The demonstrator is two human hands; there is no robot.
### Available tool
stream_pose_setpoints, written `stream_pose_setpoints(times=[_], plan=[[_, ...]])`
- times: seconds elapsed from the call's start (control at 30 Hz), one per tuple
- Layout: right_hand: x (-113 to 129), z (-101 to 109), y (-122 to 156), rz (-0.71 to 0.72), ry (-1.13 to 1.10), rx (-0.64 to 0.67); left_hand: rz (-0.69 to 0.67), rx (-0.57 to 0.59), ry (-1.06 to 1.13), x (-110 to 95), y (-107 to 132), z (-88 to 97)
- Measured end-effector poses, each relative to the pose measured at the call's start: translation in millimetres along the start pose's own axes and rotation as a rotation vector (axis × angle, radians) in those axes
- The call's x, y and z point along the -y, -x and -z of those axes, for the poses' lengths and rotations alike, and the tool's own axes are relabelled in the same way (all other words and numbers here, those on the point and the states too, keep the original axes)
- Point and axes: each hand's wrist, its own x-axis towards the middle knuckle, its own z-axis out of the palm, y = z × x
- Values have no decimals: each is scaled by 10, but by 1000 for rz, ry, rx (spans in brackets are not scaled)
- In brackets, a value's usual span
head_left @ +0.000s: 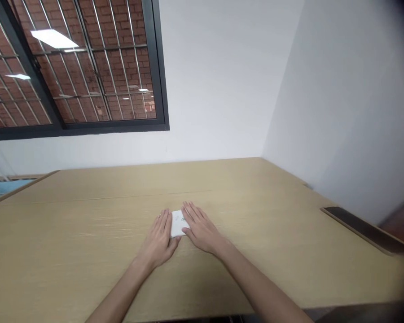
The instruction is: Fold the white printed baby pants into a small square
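A small white square item (177,224), maybe a folded cloth or a paper packet, lies flat on the wooden table (97,251). Faint pink and dark marks show on its top. Along its left edge rests my left hand (159,240), palm down with the fingers stretched out flat and the thumb near the lower edge. My right hand (202,229) lies flat over the item's right part, its fingers extended and covering that side. Neither hand is closed around anything. What lies under the palms is hidden.
A dark-framed window (163,89) with metal bars is set in the white wall (218,80) behind the table. A dark narrow panel (363,228) lies along the table's right edge. Something light blue (6,188) shows past the left edge.
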Motion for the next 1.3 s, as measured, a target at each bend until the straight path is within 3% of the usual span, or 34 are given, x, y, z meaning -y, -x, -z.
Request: stream_pose_setpoints(times=[0.1,0.23,0.4,0.6,0.77,0.93,1.07,1.13,1.23,1.3], plan=[[-3,58,19,47,-70,28,-11,44,19,-8,-46,39],[-74,74,11,-6,-196,78,67,176,63,-23,-196,218],[-161,0,-101,-75,-379,-7,125,229,98,65,-495,389],[-203,-104,-138,-178,-485,-171,168,175,218,168,-681,390],[-140,-36,-135,-251,-623,-203,170,57,377,193,-655,436],[-182,23,-389,-436,-861,-297,308,24,606,171,-587,348],[-348,-1,-728,-541,-786,-234,419,12,652,63,-515,200],[-418,-27,-869,-534,-655,-200,439,-10,563,-10,-477,155],[-402,-10,-976,-416,-451,-215,314,-99,319,-152,-416,87],[-279,72,-960,-275,-439,-188,171,-131,233,-281,-366,14]])
